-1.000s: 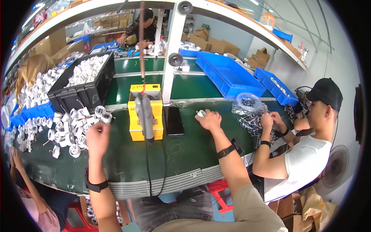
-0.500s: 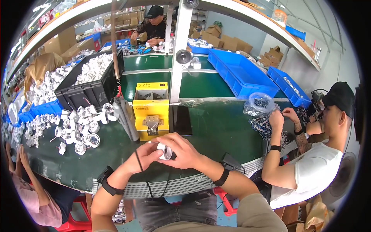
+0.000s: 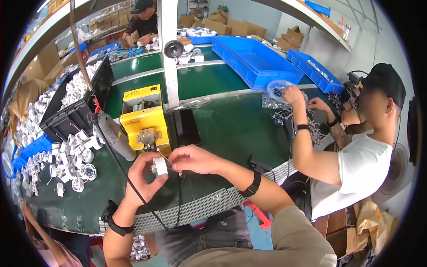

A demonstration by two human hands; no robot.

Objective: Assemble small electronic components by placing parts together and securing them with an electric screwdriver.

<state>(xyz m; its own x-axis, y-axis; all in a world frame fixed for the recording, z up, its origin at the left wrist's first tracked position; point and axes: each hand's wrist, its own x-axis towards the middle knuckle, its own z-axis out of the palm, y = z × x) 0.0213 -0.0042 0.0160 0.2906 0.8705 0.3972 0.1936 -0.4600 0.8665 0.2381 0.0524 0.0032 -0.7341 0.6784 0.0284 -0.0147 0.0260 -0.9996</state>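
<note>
Head view: near a yellow, box-shaped metal machine (image 3: 144,119), the left hand (image 3: 141,181) clasps a round white plastic fitting (image 3: 160,166); the right hand (image 3: 195,159) shows no clear grip.

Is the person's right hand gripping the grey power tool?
No, the grey power tool slants beside the yellow machine; the right hand is near the white part in the left hand.

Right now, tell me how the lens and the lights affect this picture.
Head view: the grey mesh strip bows along the front edge, with black corners around the picture; head view: pale glare streaks the far green surface; head view: the white part in the left hand is discernible, but fine detail by the right hand is too small to read.
</note>
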